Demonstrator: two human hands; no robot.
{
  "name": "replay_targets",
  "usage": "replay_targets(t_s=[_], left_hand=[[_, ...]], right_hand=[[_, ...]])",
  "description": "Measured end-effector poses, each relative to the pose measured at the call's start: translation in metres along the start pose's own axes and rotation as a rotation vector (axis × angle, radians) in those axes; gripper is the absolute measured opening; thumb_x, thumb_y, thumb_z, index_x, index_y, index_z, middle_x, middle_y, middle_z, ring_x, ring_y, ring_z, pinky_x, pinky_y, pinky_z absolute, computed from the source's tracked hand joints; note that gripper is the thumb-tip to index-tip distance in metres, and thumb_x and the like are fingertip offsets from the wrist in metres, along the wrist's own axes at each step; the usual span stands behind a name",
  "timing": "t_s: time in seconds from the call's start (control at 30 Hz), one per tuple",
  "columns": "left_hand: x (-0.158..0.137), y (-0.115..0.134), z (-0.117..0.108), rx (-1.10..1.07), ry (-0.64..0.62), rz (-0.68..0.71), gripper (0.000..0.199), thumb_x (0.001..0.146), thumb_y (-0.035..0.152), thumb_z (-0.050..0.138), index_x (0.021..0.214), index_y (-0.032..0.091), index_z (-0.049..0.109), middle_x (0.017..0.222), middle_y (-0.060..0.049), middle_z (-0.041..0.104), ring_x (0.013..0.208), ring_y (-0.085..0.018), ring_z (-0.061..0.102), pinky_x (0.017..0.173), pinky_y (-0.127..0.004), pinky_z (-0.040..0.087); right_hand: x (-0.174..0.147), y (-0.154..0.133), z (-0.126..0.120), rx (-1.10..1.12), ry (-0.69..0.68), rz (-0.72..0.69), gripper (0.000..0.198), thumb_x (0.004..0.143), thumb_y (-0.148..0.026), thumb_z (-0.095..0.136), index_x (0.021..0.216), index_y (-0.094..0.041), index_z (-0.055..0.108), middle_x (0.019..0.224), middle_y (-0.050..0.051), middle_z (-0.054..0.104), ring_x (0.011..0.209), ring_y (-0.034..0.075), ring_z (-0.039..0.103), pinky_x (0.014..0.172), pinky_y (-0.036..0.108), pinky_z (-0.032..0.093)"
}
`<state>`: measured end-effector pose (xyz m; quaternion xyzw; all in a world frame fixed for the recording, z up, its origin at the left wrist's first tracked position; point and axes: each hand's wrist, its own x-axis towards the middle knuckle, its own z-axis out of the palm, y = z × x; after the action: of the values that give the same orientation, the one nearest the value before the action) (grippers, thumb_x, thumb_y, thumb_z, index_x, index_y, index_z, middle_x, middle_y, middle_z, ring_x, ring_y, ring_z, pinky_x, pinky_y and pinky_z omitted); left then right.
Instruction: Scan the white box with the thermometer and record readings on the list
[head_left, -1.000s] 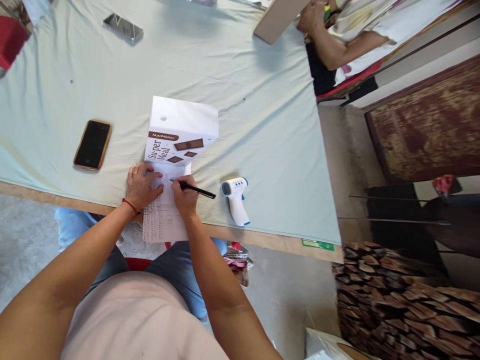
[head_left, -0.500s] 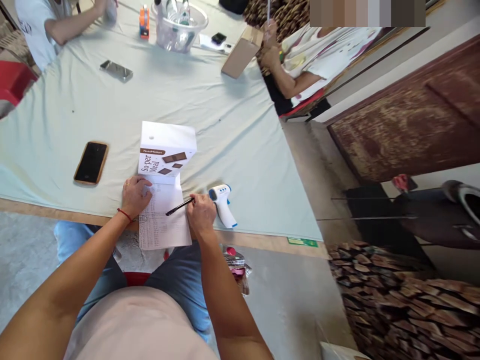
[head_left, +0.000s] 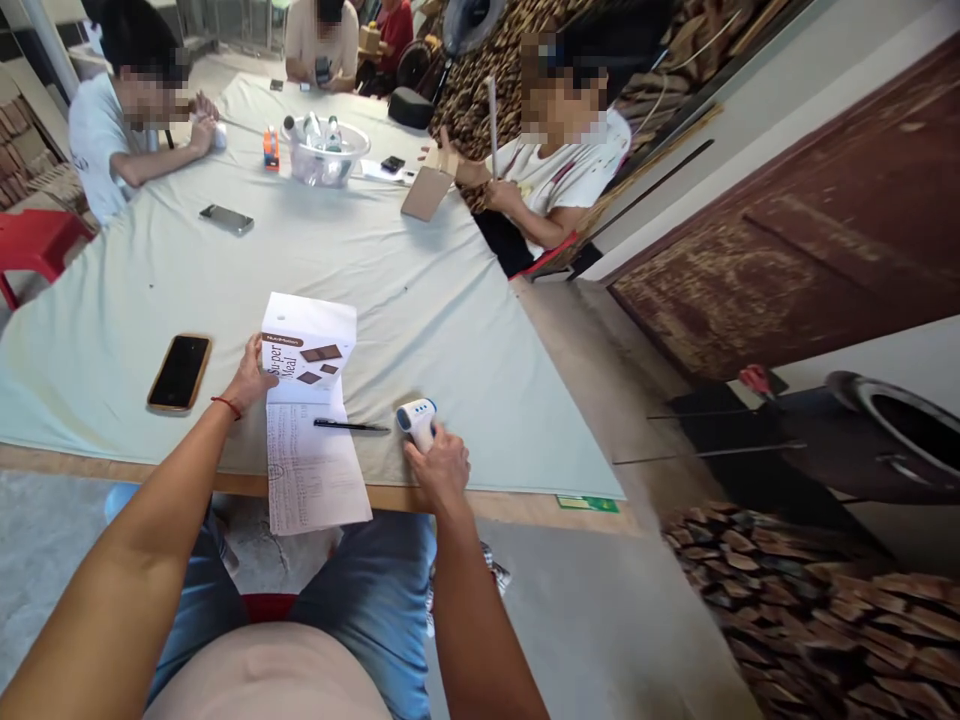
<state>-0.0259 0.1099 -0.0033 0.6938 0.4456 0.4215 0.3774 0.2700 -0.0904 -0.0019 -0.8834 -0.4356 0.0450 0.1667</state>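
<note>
Since the right grip (head_left: 441, 465) wraps the handle of the thermometer (head_left: 417, 416), head jutting just beyond it, while the left grip (head_left: 250, 380) holds the left edge of the card (head_left: 310, 345), expect light, stiff, slightly slick, knock-sensitive plastic: best held by the handle.
</note>
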Motion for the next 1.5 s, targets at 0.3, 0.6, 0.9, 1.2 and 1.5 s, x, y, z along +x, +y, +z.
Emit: replay_targets(t_s=[0.3,0.6,0.9,1.2,1.5], left_hand=[[-0.002,0.025,-0.001,-0.23,0.002,-0.175,0.065,0.066,0.052,0.076,0.118,0.016,0.063,0.116,-0.012,0.07,0.101,-0.027,0.066,0.088,-0.039,0.053],[-0.037,0.021,0.003,0.282,0.084,-0.043,0.044,0.088,0.052,0.05,0.109,0.019,0.069,0.108,-0.011,0.073,0.102,-0.031,0.064,0.096,-0.046,0.046],[-0.039,0.021,0.004,0.343,0.068,-0.038,0.041,0.088,0.053,0.051,0.106,0.021,0.067,0.101,-0.009,0.073,0.097,-0.029,0.064,0.091,-0.041,0.046],[-0.041,0.016,0.003,0.359,0.077,-0.042,0.04,0.087,0.053,0.054,0.106,0.02,0.066,0.099,-0.008,0.073,0.094,-0.027,0.065,0.087,-0.04,0.048],[-0.041,0.013,0.003,0.373,0.066,-0.034,0.041,0.089,0.053,0.05,0.108,0.019,0.064,0.101,-0.008,0.072,0.093,-0.027,0.064,0.088,-0.04,0.047]], right_hand=[[0.004,-0.025,-0.009,0.625,-0.063,0.089,0.044,0.073,-0.039,0.062,0.111,-0.017,0.063,0.103,0.012,0.067,0.097,0.027,0.062,0.082,0.037,0.048],[-0.026,-0.135,-0.022,1.347,-0.323,-0.09,0.035,0.075,-0.053,0.062,0.065,-0.022,0.052,0.056,-0.006,0.049,0.053,0.011,0.042,0.053,0.024,0.037],[-0.014,-0.18,-0.004,1.378,-0.353,-0.009,0.037,0.07,-0.057,0.064,0.068,-0.022,0.053,0.052,-0.008,0.046,0.048,0.01,0.037,0.047,0.024,0.032],[-0.015,-0.18,-0.005,1.312,-0.36,-0.077,0.036,0.07,-0.056,0.064,0.065,-0.023,0.051,0.054,-0.007,0.047,0.051,0.01,0.039,0.049,0.024,0.034],[-0.017,-0.181,0.0,1.371,-0.414,-0.012,0.039,0.07,-0.059,0.065,0.067,-0.023,0.051,0.052,-0.008,0.047,0.049,0.01,0.038,0.048,0.024,0.033]])
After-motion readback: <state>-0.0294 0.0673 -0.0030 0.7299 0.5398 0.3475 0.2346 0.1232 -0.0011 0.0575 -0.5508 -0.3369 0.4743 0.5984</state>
